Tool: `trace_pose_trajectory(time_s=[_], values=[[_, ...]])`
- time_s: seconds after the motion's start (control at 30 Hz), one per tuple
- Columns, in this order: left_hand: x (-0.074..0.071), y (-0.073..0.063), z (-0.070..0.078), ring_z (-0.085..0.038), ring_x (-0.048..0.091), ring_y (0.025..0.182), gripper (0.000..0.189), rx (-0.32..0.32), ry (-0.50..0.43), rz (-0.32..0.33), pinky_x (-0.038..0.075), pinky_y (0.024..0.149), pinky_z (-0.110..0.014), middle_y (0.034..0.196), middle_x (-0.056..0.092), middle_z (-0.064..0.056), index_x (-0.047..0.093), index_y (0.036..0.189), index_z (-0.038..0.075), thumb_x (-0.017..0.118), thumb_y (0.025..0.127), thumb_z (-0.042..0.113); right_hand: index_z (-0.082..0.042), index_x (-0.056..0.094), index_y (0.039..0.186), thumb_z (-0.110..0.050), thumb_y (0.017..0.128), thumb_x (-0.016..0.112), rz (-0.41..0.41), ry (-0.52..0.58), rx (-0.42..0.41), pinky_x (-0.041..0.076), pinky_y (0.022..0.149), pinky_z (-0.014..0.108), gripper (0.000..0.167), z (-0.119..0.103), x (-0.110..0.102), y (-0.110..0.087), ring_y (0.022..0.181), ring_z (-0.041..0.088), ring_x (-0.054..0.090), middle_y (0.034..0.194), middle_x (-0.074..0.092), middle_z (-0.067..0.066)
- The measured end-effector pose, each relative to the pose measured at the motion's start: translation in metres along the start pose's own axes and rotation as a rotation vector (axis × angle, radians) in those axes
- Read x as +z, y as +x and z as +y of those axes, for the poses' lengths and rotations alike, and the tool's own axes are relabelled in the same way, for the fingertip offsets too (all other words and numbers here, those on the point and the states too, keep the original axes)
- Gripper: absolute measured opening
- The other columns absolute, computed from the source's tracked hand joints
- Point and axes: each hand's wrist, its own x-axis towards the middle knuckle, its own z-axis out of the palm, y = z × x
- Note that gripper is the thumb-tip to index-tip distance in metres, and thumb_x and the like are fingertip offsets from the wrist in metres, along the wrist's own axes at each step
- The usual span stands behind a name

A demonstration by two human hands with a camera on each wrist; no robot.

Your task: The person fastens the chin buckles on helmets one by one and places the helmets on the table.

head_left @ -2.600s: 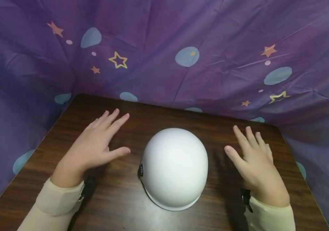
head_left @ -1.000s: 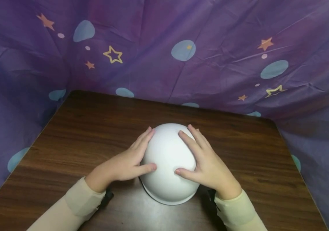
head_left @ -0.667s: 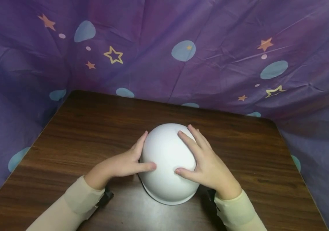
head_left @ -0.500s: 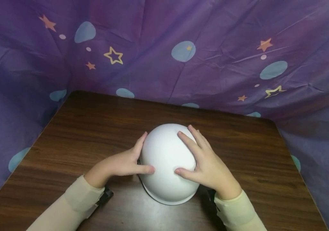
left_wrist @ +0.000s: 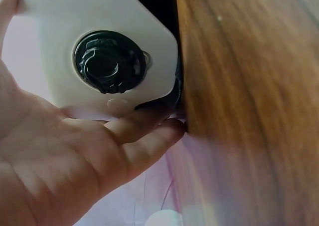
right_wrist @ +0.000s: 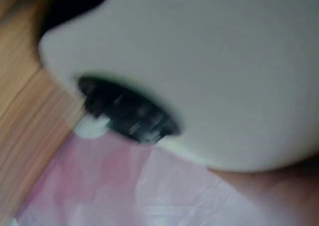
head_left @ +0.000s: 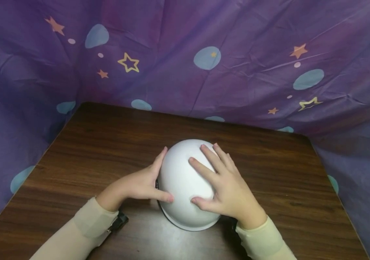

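Note:
A smooth white helmet (head_left: 185,173) sits dome up on the brown wooden table. My left hand (head_left: 142,182) holds its left side, the thumb on the near part of the dome. In the left wrist view, fingers (left_wrist: 149,141) of that hand reach round the helmet's lower edge, close to the tabletop. A round black fitting (left_wrist: 109,61) shows on that side of the shell. Across the right of the dome lies my right hand (head_left: 228,187), its fingers spread and nearly straight. The right wrist view is blurred but shows another black fitting (right_wrist: 129,109) beside the rim.
The wooden table (head_left: 295,180) extends to both sides of the helmet and behind it. A purple curtain (head_left: 168,47) with stars and blue blobs hangs along the table's back and sides.
Both hands have come in from the sides onto the helmet. The left fingers have slid lower on its side; lately the right hand has shifted left across the dome. The helmet stays on the table.

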Motion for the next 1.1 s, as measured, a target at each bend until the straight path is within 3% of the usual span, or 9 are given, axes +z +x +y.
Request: trace_pose_trajectory(time_s=[0.17, 0.57, 0.87, 1.1], values=[[0.001, 0.001, -0.001, -0.042, 0.012, 0.160, 0.150, 0.007, -0.008, 0.007, 0.016, 0.126, -0.057, 0.174, -0.006, -0.028, -0.024, 0.166, 0.010, 0.093, 0.080, 0.048, -0.028, 0.051, 0.161, -0.083, 0.090, 0.051, -0.013, -0.071, -0.001, 0.030, 0.104, 0.087, 0.089, -0.010, 0.002, 0.001, 0.152, 0.055, 0.030, 0.168, 0.038, 0.016], [0.002, 0.002, -0.002, -0.037, 0.014, 0.160, 0.148, 0.056, -0.055, 0.036, 0.017, 0.126, -0.056, 0.176, -0.003, -0.022, -0.019, 0.169, 0.017, 0.096, 0.079, 0.038, -0.030, 0.051, 0.161, -0.090, 0.085, 0.052, -0.035, -0.092, 0.043, 0.032, 0.103, 0.087, 0.097, -0.013, 0.002, 0.001, 0.156, 0.052, 0.024, 0.170, 0.035, 0.015], [0.003, -0.002, 0.004, -0.038, 0.023, 0.157, 0.147, 0.031, -0.064, 0.080, 0.022, 0.124, -0.059, 0.177, 0.006, -0.021, -0.011, 0.172, 0.019, 0.098, 0.076, 0.039, -0.031, 0.051, 0.161, -0.091, 0.082, 0.055, -0.028, -0.092, 0.047, 0.033, 0.102, 0.087, 0.099, -0.013, 0.002, -0.001, 0.155, 0.053, 0.023, 0.170, 0.035, 0.015], [-0.002, -0.008, 0.017, -0.037, 0.032, 0.155, 0.142, 0.018, -0.029, 0.161, 0.030, 0.122, -0.059, 0.175, 0.020, -0.018, 0.004, 0.173, 0.017, 0.100, 0.071, 0.041, -0.025, 0.051, 0.161, -0.090, 0.083, 0.056, 0.020, -0.033, 0.029, 0.026, 0.115, 0.079, 0.101, -0.010, -0.002, 0.001, 0.155, 0.054, 0.024, 0.168, 0.036, 0.019]])
